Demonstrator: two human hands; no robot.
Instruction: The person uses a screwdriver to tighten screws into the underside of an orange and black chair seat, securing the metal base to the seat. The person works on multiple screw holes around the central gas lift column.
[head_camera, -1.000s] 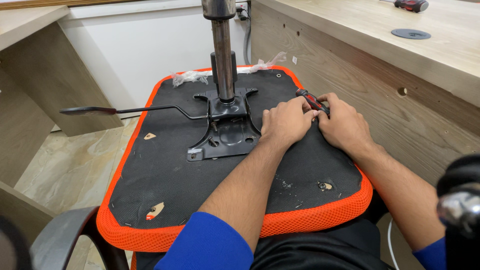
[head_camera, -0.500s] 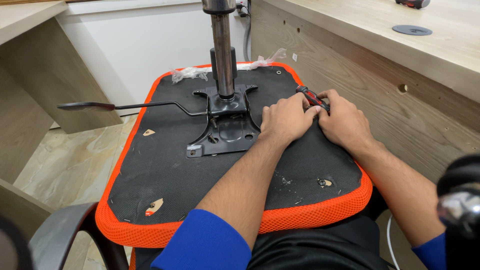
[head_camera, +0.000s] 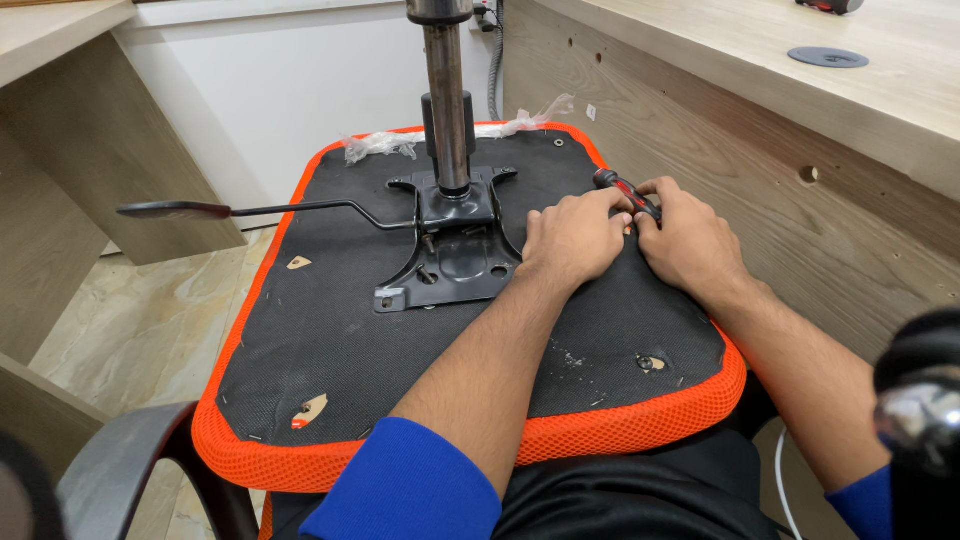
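Observation:
An upturned office chair seat (head_camera: 330, 330) with black underside fabric and an orange mesh rim lies in front of me. A black metal mechanism plate (head_camera: 455, 250) is fixed at its middle, with a gas-lift column (head_camera: 447, 110) rising from it and a lever (head_camera: 250, 210) pointing left. My left hand (head_camera: 575, 235) rests on the fabric just right of the plate, fingertips against the tool. My right hand (head_camera: 690, 240) grips a screwdriver with a red and black handle (head_camera: 618, 187), its tip hidden under my fingers.
A wooden desk panel (head_camera: 800, 200) stands close on the right, another desk (head_camera: 70, 150) on the left. Crumpled clear plastic (head_camera: 385, 145) lies at the seat's far edge. A black chair arm (head_camera: 130, 470) and a chrome part (head_camera: 925, 420) sit near me.
Both hands have stayed at the same spot on the seat with the screwdriver; only a small shift of the view is visible.

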